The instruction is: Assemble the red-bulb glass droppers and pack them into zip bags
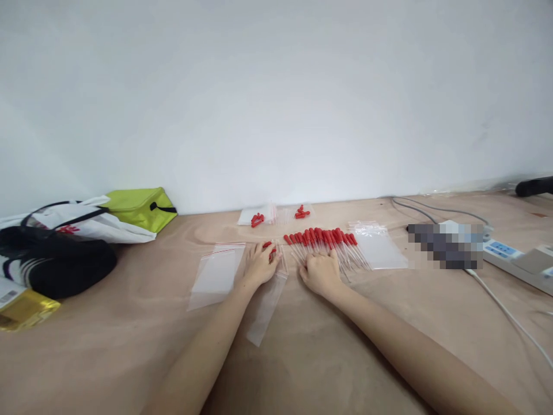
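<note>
A fanned row of thin clear droppers with red rubber bulbs [322, 235] lies in the middle of the table. My right hand [320, 274] rests on the droppers' clear stems, its fingers curled in against them; the fingertips are hidden. To the left, my left hand [258, 265] lies palm down with fingers stretched over clear plastic and a few loose red bulbs [268, 245]. Thin clear tubes [283, 259] show beside its fingertips. A narrow clear zip bag [265, 308] reaches out below that hand. Left of it lie flat, overlapping zip bags [216, 274].
A stack of zip bags [380, 248] lies right of the droppers. Small groups of red bulbs [258, 219] sit near the wall. A power strip [501, 249] with cables stands at right. A black cap [69, 265] and a green bag [138, 208] are at left.
</note>
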`<state>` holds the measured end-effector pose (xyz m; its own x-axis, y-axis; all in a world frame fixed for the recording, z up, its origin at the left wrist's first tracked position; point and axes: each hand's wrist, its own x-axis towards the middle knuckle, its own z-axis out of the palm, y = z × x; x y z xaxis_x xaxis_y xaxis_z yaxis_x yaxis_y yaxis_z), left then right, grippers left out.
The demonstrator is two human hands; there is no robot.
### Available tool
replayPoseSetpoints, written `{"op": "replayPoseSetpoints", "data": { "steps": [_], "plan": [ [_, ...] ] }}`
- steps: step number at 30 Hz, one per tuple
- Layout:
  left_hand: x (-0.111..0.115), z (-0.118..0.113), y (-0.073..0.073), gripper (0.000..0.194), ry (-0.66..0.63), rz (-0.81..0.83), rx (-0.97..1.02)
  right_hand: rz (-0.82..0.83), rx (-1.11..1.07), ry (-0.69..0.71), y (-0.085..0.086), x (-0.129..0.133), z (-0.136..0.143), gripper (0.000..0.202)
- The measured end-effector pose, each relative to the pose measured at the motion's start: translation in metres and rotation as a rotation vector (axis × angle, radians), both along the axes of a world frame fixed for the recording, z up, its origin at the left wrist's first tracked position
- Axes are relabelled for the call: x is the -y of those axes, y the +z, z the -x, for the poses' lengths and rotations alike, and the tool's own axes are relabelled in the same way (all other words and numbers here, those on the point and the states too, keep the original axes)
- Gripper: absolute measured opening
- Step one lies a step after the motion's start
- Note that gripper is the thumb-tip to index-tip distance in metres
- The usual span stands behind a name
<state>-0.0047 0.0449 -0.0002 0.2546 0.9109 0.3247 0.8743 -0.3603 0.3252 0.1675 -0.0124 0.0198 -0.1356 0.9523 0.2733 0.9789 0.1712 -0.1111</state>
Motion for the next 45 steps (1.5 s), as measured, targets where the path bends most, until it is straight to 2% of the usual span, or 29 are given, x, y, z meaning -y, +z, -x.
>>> {"op": "replayPoseSetpoints", "data": {
  "steps": [3, 9, 13, 16, 20, 23, 26, 29, 34, 45],
  "plan": [
    [0.007, -0.004, 0.001, 0.026, 0.001, -0.019, 0.037, 0.031, 0.046, 0.015, 0.0, 0.005, -0.004, 0.025],
    [0.007, -0.005, 0.002, 0.002, 0.071, -0.089, 0.131, 0.053, 0.089, 0.025, -0.003, 0.013, -0.007, 0.028],
    [0.007, -0.006, 0.007, 0.003, 0.045, -0.159, 0.204, -0.03, 0.035, -0.001, -0.01, 0.016, -0.018, 0.027],
    [0.015, -0.007, 0.018, 0.001, -0.027, -0.192, 0.255, -0.135, -0.116, 0.029, -0.02, 0.014, -0.031, 0.025],
    [0.042, -0.006, 0.03, 0.002, -0.186, -0.146, 0.262, -0.2, -0.487, 0.184, -0.032, 0.013, -0.041, 0.02],
    [0.065, -0.006, 0.027, 0.006, -0.284, -0.085, 0.253, -0.232, -0.585, 0.291, -0.033, 0.016, -0.039, 0.018],
    [0.077, -0.007, 0.018, 0.006, -0.257, -0.086, 0.298, -0.226, -0.52, 0.414, -0.03, 0.022, -0.033, 0.026],
    [0.078, -0.007, 0.012, 0.007, -0.248, -0.116, 0.314, -0.204, -0.466, 0.512, -0.027, 0.024, -0.029, 0.03],
    [0.073, -0.006, 0.011, 0.008, -0.236, -0.176, 0.269, -0.196, -0.443, 0.492, -0.027, 0.022, -0.03, 0.029],
    [0.073, -0.003, 0.01, 0.011, -0.255, -0.162, 0.315, -0.181, -0.433, 0.527, -0.019, 0.025, -0.029, 0.027]
  ]
}}
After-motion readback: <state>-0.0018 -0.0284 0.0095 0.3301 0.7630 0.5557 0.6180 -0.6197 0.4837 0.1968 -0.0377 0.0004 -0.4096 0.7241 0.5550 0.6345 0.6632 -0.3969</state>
